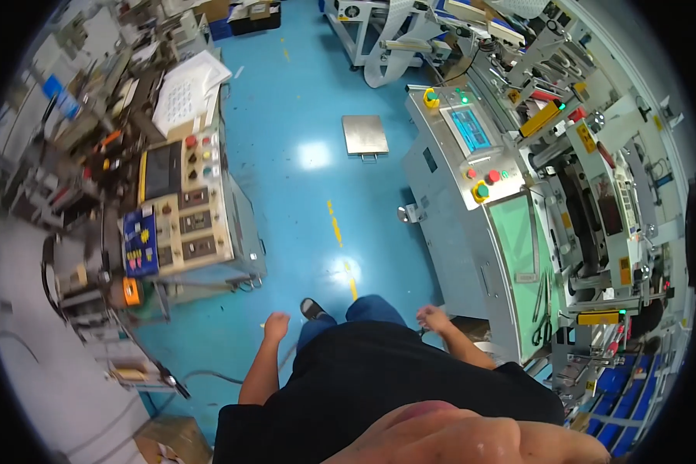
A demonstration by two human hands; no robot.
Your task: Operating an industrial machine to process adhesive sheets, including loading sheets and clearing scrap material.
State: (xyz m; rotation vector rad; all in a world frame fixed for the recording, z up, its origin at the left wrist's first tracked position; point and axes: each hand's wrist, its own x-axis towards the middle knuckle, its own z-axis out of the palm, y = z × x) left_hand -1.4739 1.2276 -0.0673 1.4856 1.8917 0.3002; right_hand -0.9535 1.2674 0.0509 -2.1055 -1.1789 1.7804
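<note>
Left hand (277, 326) and right hand (433, 318) hang out at either side of my body, seemingly just for balance as I stand; the fingers look loosely curled, I see nothing gripped, and I cannot tell how far either palm is closed. Nearest my right hand is one grey cabinet (440, 205), on my right with a gap before it; nearest my left, further off, is one control console (243, 232). On the cabinet's green tabletop (510, 220) I count one pair of scissors (547, 331) and one metal rule (532, 247), lying lengthwise along it, probably so they stay within easy reach. The cabinet's sloped panel carries one lit screen (469, 128), tilted, I would guess, for reading while standing, plus two green buttons in yellow collars (481, 192), likely collared against stray knocks, and two plain red buttons (493, 176) between them. My console has three dark panel units (195, 222) and one blue sign (140, 251), facing up where I can see them. Ahead, one square metal plate (365, 135) lies flat on the blue floor (286, 209), its single handle toward me, perhaps for lifting
</note>
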